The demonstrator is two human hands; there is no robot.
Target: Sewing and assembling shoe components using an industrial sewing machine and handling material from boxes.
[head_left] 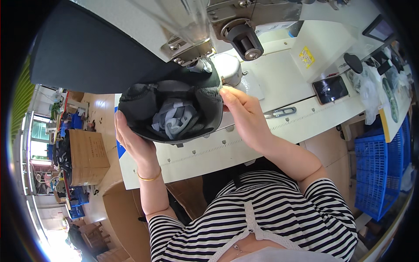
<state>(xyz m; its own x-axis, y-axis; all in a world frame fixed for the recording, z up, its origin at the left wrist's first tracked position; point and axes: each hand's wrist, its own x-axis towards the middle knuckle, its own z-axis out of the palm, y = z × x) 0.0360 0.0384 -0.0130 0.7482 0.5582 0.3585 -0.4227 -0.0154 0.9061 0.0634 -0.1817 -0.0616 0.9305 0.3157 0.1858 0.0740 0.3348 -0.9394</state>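
Note:
A black fabric bag (pixel 144 105) is held up with its mouth toward me, and crumpled grey cloth (pixel 174 118) lies inside it. My left hand (pixel 139 142) presses against the bag's left outer side, its fingers partly hidden behind it. At the right rim my right hand (pixel 244 114) pinches the fabric edge between thumb and fingers. The far part of that rim reaches up to the presser area of a sewing machine (pixel 192 56). A pale, rounded metal part (pixel 229 69) of the machine stands just beyond my right hand. The needle itself cannot be made out.
On the white table (pixel 192 165), marked with a ruler scale, thread snips (pixel 280 112) lie right of my right hand. A phone (pixel 330 90) is farther right. Blue crates (pixel 377 170) stand at right, cardboard boxes (pixel 88 156) at left. A dark panel (pixel 96 48) hangs over the far left.

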